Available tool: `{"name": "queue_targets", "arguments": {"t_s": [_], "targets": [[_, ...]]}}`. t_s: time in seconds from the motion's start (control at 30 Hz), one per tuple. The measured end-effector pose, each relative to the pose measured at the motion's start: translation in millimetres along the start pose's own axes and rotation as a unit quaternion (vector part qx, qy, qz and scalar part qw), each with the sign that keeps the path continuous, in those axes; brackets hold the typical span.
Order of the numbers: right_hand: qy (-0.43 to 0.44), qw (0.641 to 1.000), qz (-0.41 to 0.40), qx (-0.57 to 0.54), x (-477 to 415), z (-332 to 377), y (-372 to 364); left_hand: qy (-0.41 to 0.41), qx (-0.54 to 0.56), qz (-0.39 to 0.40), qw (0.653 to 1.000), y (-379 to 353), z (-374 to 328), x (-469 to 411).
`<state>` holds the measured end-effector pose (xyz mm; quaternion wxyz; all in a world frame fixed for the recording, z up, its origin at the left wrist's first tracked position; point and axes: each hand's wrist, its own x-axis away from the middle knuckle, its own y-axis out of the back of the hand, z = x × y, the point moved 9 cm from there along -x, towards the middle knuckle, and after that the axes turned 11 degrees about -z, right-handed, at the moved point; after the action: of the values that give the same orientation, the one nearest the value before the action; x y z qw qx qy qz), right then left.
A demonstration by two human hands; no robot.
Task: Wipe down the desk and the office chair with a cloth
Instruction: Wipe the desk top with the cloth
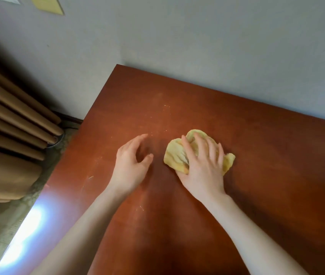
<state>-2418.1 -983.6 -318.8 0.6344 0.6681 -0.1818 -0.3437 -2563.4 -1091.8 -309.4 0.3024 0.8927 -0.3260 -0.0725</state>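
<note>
A reddish-brown wooden desk [256, 145] fills the middle and right of the head view, with pale scratches and dust marks on its left half. A crumpled yellow cloth [175, 153] lies on the desk near its middle. My right hand [203, 165] presses down on the cloth with spread, fairly straight fingers. My left hand [132, 165] hovers just left of the cloth, fingers loosely curved, holding nothing. The office chair is out of view.
A grey wall [197, 36] runs along the desk's far edge. Brown pleated curtains [9, 126] hang at the left, above a patterned floor [5, 225] with a bright patch of light. The desk's left edge runs diagonally beside the curtains.
</note>
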Motion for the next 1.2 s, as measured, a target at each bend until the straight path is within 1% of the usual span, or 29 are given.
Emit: {"name": "queue_targets", "arguments": {"t_s": [0.07, 0.1, 0.17, 0.3, 0.37, 0.43, 0.5, 0.57, 0.67, 0.73, 0.87, 0.97, 1.1, 1.2], "targets": [[0.004, 0.999, 0.026, -0.038, 6, -12, -10, -0.011, -0.046, -0.007, 0.999, -5, 3, -6], [0.003, 0.997, 0.018, -0.074, 4, -18, -13, -0.012, -0.063, -0.015, 0.998, -8, 6, -12], [-0.001, 0.991, -0.028, -0.127, -3, -31, -7, -0.016, -0.072, -0.033, 0.997, -7, 9, -22], [0.013, 0.983, -0.107, -0.146, -43, -48, -13, -0.007, -0.048, -0.097, 0.994, 7, 17, -51], [-0.008, 0.980, -0.134, -0.147, -64, -47, -17, -0.016, -0.070, -0.105, 0.992, 19, 22, -60], [-0.042, 0.979, -0.133, -0.147, -85, -47, -24, -0.007, -0.098, -0.096, 0.990, 25, 31, -64], [-0.090, 0.977, -0.123, -0.147, -109, -47, -35, 0.006, -0.147, -0.076, 0.986, 31, 45, -66], [-0.145, 0.972, -0.126, -0.136, -128, -46, -42, -0.003, -0.206, -0.031, 0.978, 36, 61, -65], [-0.228, 0.955, -0.141, -0.124, -137, -39, -49, -0.053, -0.228, 0.064, 0.970, 46, 83, -62], [-0.260, 0.948, -0.132, -0.128, -132, -26, -53, -0.096, -0.240, 0.132, 0.957, 52, 96, -54], [-0.237, 0.967, -0.006, -0.097, -115, 7, -70, -0.157, -0.301, 0.222, 0.914, 54, 114, -35], [-0.248, 0.964, 0.053, -0.085, -89, 39, -72, -0.182, -0.320, 0.257, 0.894, 71, 123, -36], [-0.248, 0.961, 0.083, -0.095, -59, 81, -64, -0.194, -0.318, 0.285, 0.883, 85, 121, -41], [-0.229, 0.963, 0.068, -0.128, -40, 109, -52, -0.207, -0.317, 0.263, 0.887, 92, 111, -49]]}}
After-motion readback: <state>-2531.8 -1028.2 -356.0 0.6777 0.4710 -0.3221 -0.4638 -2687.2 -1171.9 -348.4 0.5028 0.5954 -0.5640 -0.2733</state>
